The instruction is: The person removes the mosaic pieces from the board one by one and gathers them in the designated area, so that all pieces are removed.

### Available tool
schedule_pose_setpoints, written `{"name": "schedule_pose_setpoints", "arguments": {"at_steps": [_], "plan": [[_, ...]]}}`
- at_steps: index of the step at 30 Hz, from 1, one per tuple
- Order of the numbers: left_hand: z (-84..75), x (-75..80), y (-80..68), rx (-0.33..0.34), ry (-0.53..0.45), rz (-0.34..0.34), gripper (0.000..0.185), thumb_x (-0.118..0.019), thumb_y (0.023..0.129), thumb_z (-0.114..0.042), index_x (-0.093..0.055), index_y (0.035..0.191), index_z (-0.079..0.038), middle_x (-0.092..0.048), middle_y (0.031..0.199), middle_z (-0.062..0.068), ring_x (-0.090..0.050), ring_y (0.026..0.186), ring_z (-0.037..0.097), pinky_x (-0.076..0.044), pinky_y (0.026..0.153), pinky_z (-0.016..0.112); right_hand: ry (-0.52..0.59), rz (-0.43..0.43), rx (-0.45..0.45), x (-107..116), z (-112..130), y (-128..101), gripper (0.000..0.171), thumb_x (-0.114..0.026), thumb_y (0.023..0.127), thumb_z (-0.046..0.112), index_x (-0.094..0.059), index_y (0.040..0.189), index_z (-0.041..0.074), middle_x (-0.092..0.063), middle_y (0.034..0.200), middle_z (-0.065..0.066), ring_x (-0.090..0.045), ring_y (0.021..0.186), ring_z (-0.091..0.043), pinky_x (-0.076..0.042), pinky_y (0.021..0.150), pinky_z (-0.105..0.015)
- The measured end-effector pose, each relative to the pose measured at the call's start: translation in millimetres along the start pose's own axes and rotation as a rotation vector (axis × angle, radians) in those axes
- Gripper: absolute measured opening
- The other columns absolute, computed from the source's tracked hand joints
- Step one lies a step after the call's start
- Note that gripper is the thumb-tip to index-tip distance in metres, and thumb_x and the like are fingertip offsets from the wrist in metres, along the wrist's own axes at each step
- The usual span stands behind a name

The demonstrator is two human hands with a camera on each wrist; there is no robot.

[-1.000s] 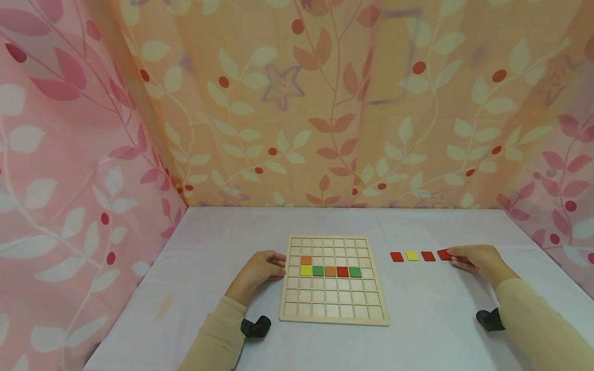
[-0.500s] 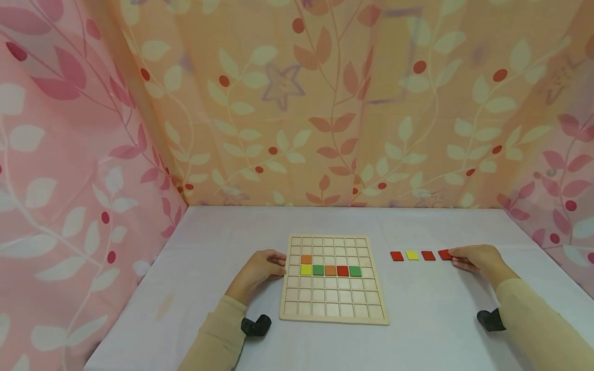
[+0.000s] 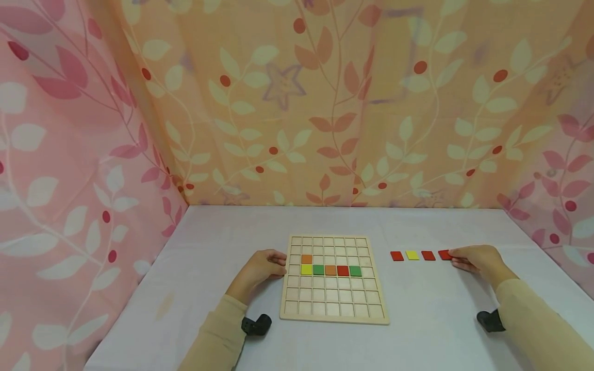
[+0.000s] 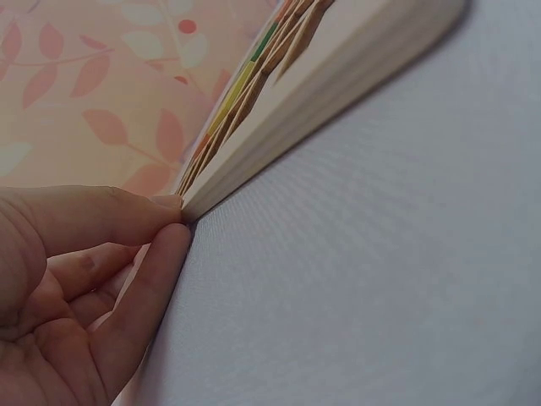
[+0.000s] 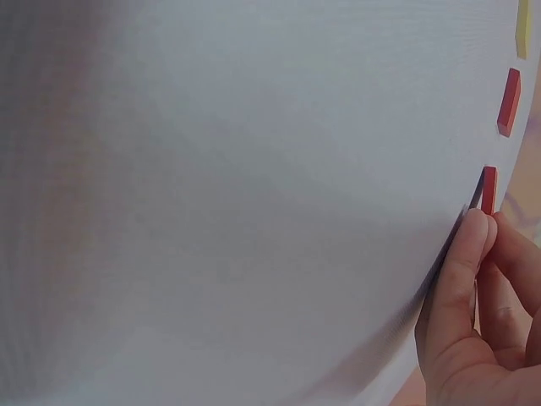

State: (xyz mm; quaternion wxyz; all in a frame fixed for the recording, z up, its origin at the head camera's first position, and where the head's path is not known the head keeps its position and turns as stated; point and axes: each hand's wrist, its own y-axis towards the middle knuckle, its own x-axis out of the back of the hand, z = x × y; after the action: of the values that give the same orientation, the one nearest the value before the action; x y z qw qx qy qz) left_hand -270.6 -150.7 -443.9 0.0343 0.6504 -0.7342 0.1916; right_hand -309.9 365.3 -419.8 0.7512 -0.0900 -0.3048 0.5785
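Observation:
On the white table lies a square wooden grid board [image 3: 318, 309] holding several coloured tiles: an orange tile [image 3: 307, 259] above a row of yellow, green, orange, red and green. My left hand [image 3: 260, 267] grips the board's left edge; in the left wrist view, thumb and finger of that hand [image 4: 93, 279] meet at the board edge [image 4: 338, 93]. At the right end of a short tile row, my right hand [image 3: 478, 260] pinches a red tile [image 3: 444, 254] between thumb and fingers. The right wrist view shows this red tile [image 5: 489, 188] standing out beyond the fingertips.
Left of the pinched tile lie a red tile [image 3: 428, 255], a yellow tile [image 3: 412, 255] and another red tile [image 3: 396, 256], spaced apart. Patterned curtains [image 3: 287, 113] enclose the back and sides of the table. A black wrist camera [image 3: 257, 325] sits by the left sleeve.

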Motion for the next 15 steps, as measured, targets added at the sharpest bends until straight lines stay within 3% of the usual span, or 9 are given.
{"name": "schedule_pose_setpoints", "arguments": {"at_steps": [4,15], "plan": [[-1.1,0.2,-1.2,-0.005,-0.001,0.001,0.034,-0.069,0.075,0.003,-0.061,0.109,0.002,-0.061,0.094,0.010,-0.059,0.076,0.013,-0.054,0.069,0.026,0.032,-0.012,-0.013,-1.1,0.8,0.7,0.068,-0.068,0.084,0.017,-0.034,0.134,-0.013,-0.060,0.059,0.002,-0.066,0.058,-0.013,-0.055,0.063,-0.024],[-1.9,-0.5,-2.3,0.010,0.008,-0.013,0.035,-0.070,0.074,0.005,-0.062,0.108,0.001,-0.063,0.094,0.010,-0.058,0.077,0.014,-0.054,0.068,0.026,0.107,0.010,0.014,-2.6,3.8,-7.0,0.046,-0.072,0.078,0.007,-0.046,0.111,-0.013,-0.061,0.058,0.001,-0.066,0.055,-0.014,-0.055,0.061,-0.025]]}}
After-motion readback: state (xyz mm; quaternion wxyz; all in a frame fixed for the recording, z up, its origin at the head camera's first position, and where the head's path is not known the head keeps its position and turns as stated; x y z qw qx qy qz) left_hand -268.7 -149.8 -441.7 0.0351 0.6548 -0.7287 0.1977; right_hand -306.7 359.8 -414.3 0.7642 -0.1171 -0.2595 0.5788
